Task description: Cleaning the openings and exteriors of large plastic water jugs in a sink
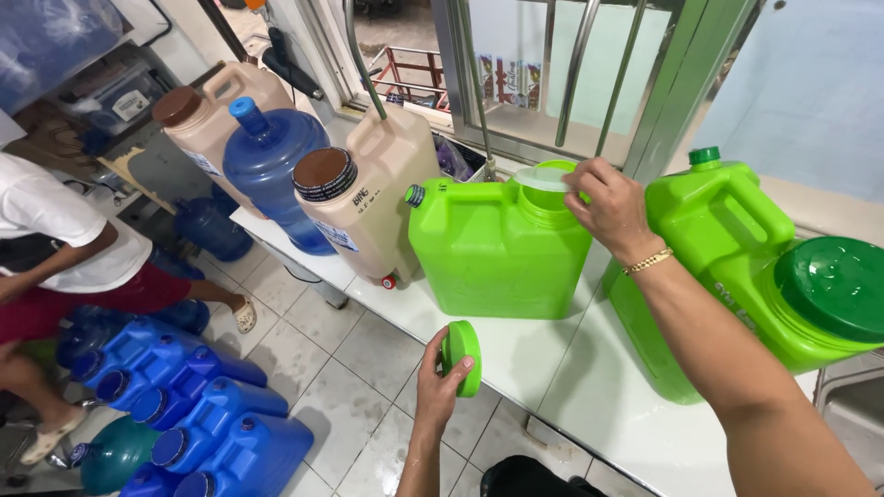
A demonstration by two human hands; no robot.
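Note:
My left hand (440, 379) holds a round green screw cap (463, 356) on edge, just in front of the white counter (562, 364). My right hand (610, 204) reaches over a green jerrycan (497, 248) standing on the counter and pinches a thin clear plastic seal disc (543, 179) lying on its wide mouth. A gold bracelet sits on that wrist. A small capped spout sticks out at the can's upper left.
A second green jerrycan (737, 267) with its dark green cap on stands at the right. Left on the counter are two beige jugs (378, 198) with brown caps and a blue round bottle (267, 161). Several blue containers (198, 405) lie on the tiled floor. A seated person (64, 248) is at the left.

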